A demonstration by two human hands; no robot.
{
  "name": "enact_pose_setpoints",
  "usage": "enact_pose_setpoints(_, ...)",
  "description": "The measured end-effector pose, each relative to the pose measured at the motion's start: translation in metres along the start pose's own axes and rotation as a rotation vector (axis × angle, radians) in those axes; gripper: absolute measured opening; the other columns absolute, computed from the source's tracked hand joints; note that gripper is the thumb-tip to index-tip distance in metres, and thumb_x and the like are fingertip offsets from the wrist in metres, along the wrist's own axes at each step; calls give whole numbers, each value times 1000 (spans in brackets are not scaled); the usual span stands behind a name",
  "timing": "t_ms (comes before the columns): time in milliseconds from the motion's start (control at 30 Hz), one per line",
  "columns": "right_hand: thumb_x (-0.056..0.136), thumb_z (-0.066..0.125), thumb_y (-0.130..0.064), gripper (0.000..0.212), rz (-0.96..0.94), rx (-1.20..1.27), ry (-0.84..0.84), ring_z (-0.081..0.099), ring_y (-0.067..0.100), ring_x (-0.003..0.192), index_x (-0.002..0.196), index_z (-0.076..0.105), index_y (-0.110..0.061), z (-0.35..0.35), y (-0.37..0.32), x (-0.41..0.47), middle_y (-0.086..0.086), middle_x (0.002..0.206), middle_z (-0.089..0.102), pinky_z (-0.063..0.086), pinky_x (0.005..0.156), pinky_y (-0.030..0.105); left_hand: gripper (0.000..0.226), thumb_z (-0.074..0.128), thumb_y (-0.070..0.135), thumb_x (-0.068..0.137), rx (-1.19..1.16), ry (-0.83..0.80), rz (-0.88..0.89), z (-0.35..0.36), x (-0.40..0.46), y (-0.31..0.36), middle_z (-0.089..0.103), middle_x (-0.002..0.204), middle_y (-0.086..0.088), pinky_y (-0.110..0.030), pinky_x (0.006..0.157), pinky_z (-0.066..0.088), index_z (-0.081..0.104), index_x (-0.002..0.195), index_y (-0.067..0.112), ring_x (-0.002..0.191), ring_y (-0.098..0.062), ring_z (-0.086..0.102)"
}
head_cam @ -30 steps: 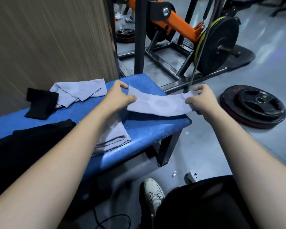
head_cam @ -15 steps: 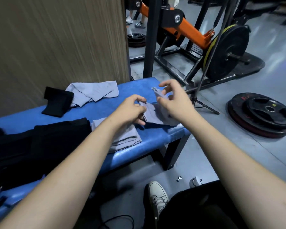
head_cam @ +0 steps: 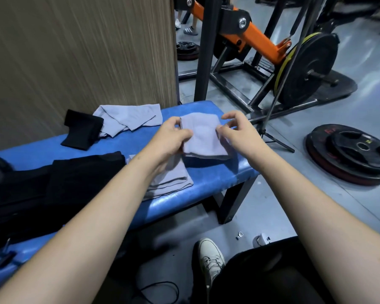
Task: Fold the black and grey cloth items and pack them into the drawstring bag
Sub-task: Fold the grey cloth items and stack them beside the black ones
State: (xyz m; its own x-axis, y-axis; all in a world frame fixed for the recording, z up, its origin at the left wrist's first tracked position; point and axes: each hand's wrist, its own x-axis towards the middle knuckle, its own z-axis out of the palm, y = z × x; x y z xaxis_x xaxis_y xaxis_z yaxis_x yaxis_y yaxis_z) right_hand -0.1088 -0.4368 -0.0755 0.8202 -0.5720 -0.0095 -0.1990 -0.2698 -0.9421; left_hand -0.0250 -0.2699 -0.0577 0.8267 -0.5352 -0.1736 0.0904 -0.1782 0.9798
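Folded grey cloth (head_cam: 203, 137) between both hands

Blue bench (head_cam: 206, 187), grey gym floor (head_cam: 294, 205)

A blue padded surface (head_cam: 215, 181) on black metal legs carries the cloth items. At its 11 o'clock lies a loosely folded grey cloth (head_cam: 130, 118), touching a small black folded cloth (head_cam: 82, 130) at 10 o'clock. A large black garment (head_cam: 53, 183) covers the 8 o'clock side, just beside a neatly folded grey cloth with dark edging (head_cam: 171, 179) near the middle.
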Motion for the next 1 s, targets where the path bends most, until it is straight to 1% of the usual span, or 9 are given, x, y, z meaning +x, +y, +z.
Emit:
enact_pose_setpoints(100, 88, 70, -39, 45, 153, 223, -169, 60, 20, 85, 128, 55, -24, -3, 2, -3, 5, 111, 69, 46, 78, 33, 31, 57, 5, 91, -56, -23, 19, -17, -7, 6, 70, 105, -22, -36, 76, 51, 55, 122, 7, 82, -25, 66)
enact_pose_setpoints(233, 91, 68, -8, 48, 139, 499, -326, 65, 27, 90, 135, 53, -18, 9, -9, -8, 11, 106, 73, 50, 82, 39, 36, 59, 4, 95, -62, -21, 77, -37, -23, 11, 71, 112, -20, -31, 71, 55, 52, 129, 11, 82, -22, 69)
enact_pose_setpoints(400, 93, 62, 1, 55, 15, 348, -373, 49, 19, 43, 138, 45, -26, 30, -24, -18, 1, 58, 58, 38, 38, 25, 65, 70, 13, 90, 212, 95, 164, -68, -52, 8, 66, 88, -9, -27, 71, 50, 37, 138, 43, 66, -12, 60)
enact_pose_setpoints(467, 92, 64, -3, 54, -23, 268, -402, 43, 17, 46, 136, 48, -31, 38, -27, -22, 6, 63, 51, 34, 39, 25, 66, 69, 15, 90, 323, 166, 187, -75, -62, 3, 65, 86, -6, -19, 64, 48, 35, 138, 45, 59, -8, 58)
enact_pose_setpoints(533, 92, 64, -7, 51, -38, 171, -419, 40, 18, 47, 132, 51, -35, 47, -30, -24, 11, 70, 46, 32, 40, 23, 65, 67, 15, 90, 430, 239, 220, -79, -68, -3, 65, 89, -1, -27, 66, 51, 34, 136, 47, 60, -11, 59)
enact_pose_setpoints(600, 91, 64, -9, 48, -46, 86, -439, 38, 20, 45, 130, 52, -35, 57, -31, -25, 12, 71, 44, 30, 41, 24, 60, 63, 15, 91, 544, 269, 246, -80, -70, -11, 62, 91, 2, -38, 74, 51, 34, 135, 45, 71, -19, 62)
enact_pose_setpoints(700, 92, 64, -15, 45, -59, -98, -448, 43, 18, 46, 130, 50, -34, 68, -26, -26, 6, 71, 50, 36, 42, 25, 53, 59, 15, 93, 777, 263, 251, -81, -71, -23, 61, 108, -5, -37, 84, 43, 39, 139, 32, 98, -29, 58)
enact_pose_setpoints(867, 89, 63, -45, 62, -228, -683, -390, 56, 20, 93, 144, 37, -34, 72, -23, -21, -8, 79, 55, 48, 81, 34, 39, 57, 19, 96, 1017, 320, 258, -74, -76, -34, 40, 133, -8, -36, 101, 37, 48, 134, 16, 121, -31, 45)
enact_pose_setpoints(1000, 86, 52, -63, 65, -469, -676, -268, 49, 19, 112, 143, 43, -34, 68, -25, -16, -2, 116, 48, 42, 98, 42, 52, 50, 30, 100, 1243, 379, 388, -71, -74, -29, 30, 160, -2, -38, 120, 17, 39, 149, 16, 148, -24, 23)
